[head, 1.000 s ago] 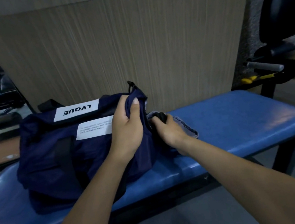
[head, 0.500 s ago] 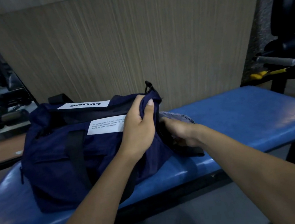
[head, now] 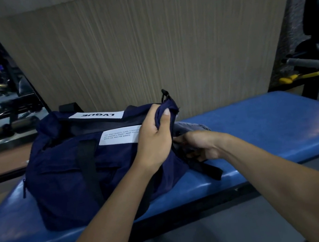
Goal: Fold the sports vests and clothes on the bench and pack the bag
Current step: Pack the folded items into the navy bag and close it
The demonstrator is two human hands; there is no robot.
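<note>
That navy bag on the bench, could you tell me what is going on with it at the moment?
A person is packing the navy bag, which sits on the blue bench. The left hand grips the fabric at the bag's right end and holds it up. The right hand is at that same end, pressing a grey garment towards it. Part of the garment lies outside on the bench; whether any is inside cannot be seen.

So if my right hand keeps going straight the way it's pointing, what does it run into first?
The right hand points left into the end of the navy bag, beside the grey cloth. It would most likely meet the bag's end fabric, which the left hand grips higher up. Its fingertips are hidden, so depth is unclear.
</note>
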